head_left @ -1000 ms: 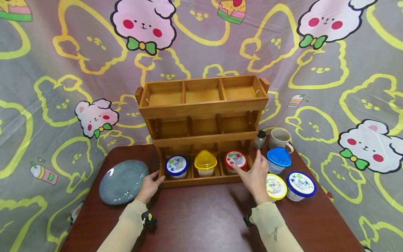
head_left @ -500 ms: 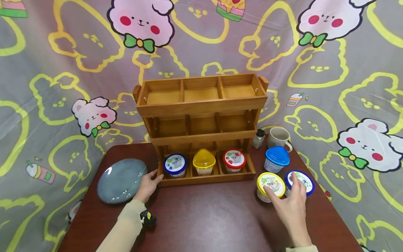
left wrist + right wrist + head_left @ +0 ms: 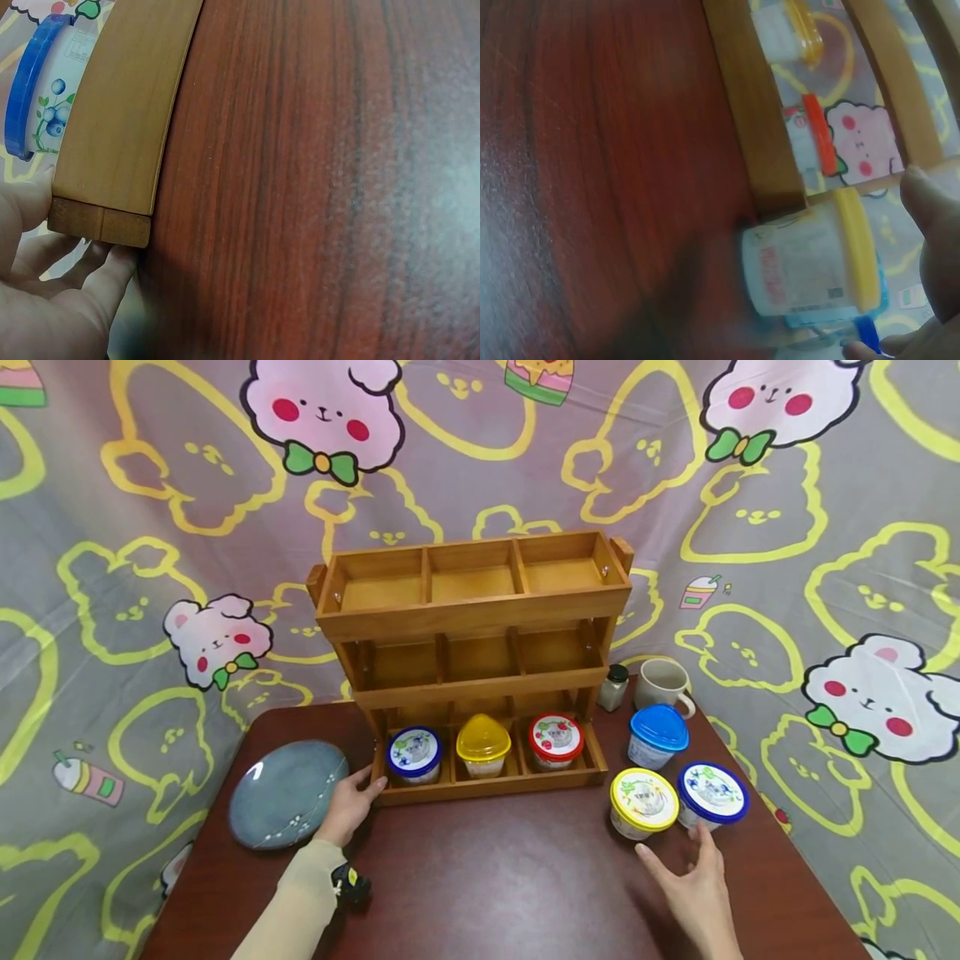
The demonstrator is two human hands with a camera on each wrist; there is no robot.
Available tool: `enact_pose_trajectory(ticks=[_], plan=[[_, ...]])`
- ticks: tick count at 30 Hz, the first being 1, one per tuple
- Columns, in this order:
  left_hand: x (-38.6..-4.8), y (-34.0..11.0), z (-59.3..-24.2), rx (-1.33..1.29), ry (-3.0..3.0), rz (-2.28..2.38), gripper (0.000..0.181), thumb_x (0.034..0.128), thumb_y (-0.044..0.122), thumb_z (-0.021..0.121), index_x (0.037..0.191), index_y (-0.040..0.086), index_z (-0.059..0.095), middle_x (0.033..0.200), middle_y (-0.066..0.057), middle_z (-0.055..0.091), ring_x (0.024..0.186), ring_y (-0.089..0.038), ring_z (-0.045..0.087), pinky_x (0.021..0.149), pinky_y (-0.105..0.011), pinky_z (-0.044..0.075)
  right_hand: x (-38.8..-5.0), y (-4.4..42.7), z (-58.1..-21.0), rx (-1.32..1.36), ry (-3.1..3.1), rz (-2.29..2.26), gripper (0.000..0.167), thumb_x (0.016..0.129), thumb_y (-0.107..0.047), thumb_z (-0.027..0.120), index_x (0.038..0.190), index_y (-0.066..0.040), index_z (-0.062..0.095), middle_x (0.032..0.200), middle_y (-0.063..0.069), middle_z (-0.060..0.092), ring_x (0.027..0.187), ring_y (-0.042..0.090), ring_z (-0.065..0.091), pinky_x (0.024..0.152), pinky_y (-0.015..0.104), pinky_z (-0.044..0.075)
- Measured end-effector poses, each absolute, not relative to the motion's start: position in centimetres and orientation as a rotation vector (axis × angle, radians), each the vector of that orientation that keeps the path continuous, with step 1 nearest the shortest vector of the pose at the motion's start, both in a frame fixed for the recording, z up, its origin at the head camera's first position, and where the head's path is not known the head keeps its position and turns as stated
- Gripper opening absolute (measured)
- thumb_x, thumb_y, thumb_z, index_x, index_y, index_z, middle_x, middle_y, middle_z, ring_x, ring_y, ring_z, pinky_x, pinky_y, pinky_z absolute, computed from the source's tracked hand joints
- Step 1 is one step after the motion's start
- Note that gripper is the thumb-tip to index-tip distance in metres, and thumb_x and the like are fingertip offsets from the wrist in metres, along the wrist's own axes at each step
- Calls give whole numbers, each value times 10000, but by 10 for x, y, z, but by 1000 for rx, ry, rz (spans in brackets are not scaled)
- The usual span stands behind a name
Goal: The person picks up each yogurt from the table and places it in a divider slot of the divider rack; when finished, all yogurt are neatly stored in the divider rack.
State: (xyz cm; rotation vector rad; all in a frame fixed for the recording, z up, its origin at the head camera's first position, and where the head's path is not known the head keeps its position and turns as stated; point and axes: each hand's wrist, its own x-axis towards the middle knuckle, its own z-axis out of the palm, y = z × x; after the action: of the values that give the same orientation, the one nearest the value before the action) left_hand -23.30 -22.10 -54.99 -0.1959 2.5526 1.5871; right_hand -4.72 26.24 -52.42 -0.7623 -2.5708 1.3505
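Grey cloth [image 3: 442,497] behind a reddish-brown table [image 3: 465,893]
Before me, yellow outlines [image 3: 750,559] cover the cloth from nine to three o'clock, a pink cartoon animal [image 3: 324,431] at eleven; light [image 3: 525,843] glosses the table at six.

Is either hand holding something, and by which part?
The left hand holds the wooden rack by the left front corner of its lowest tier. The right hand holds nothing, its thumb and fingers apart.

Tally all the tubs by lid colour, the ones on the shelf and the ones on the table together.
Blue lids: 3
Yellow lids: 2
Red lid: 1
Total: 6
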Motion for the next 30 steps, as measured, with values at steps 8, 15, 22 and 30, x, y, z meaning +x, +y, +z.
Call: enact_pose_trajectory(ticks=[8,15,22,30], plan=[[-233,-222,-552,-200,2558,1575,588,1013,239,585,1484,-50,386,1488,-263,410,1389,-416,335,1120,-553,275,-61,261,-533,-739,-2558,1468,1250,803,-487,799,1561,9,-62,1503,372,204,1369,513,272,1060,631,320],[-234,-222,-552,-190,2559,1592,578,1014,220,581,1479,-61,384,1482,-271,414,1390,-415,334,1125,-547,270,-74,260,-540,-708,-2478,1522,1259,804,-445,813,1557,-2,-93,1521,380,173,1356,532,280,1051,655,312],[-234,-221,-553,-192,2557,1596,589,1010,229,588,1477,-67,384,1479,-277,413,1387,-423,334,1124,-552,268,-87,254,-542,-680,-2435,1454,1252,766,-411,853,1567,-13,-23,1537,348,159,1397,496,225,1108,645,215],[-233,-220,-551,-210,2570,1565,601,1004,254,600,1474,-59,395,1476,-277,418,1379,-438,344,1115,-568,274,-98,251,-546,-646,-2365,1482,1225,753,-350,876,1569,-20,24,1510,325,226,1364,476,268,1113,646,208]])
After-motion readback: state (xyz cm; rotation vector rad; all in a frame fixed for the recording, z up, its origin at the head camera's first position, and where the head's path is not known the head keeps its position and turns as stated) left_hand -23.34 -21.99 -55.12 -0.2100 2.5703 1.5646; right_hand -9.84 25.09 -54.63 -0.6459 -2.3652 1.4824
